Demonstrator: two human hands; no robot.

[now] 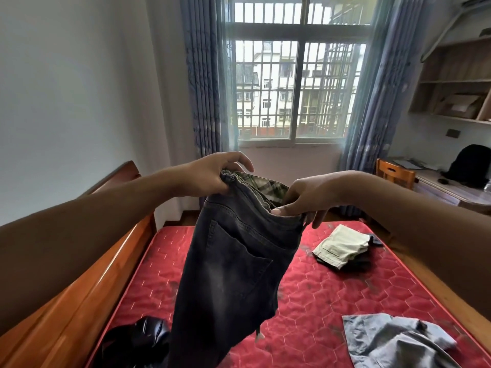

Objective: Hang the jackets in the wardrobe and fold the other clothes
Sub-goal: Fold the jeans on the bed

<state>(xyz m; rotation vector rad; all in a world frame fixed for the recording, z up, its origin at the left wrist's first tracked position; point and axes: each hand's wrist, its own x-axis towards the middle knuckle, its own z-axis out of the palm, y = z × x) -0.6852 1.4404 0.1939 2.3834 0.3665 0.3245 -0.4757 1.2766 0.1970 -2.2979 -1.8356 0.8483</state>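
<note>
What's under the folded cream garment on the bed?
Beneath the cream garment, dark folded clothes show at its edges, on the red mattress. How many pieces lie there is covered.

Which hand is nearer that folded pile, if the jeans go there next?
Probably the right hand: it holds the jeans nearest the folded pile; the left hand holds their other side.

A red quilted mattress (318, 296) is being enclosed on the left by an orange-brown wooden bedstead (79, 288). A barred window (300, 30) is being flanked by blue curtains (204, 75), and pale buildings (279, 83) are being shown through it. At the right, a cardboard box (459, 106) is being kept on wooden wall shelves (451, 81). A black bag (470, 166) is being borne by a desk (446, 191), a wooden chair (396, 172) being stood just beside it.
</note>
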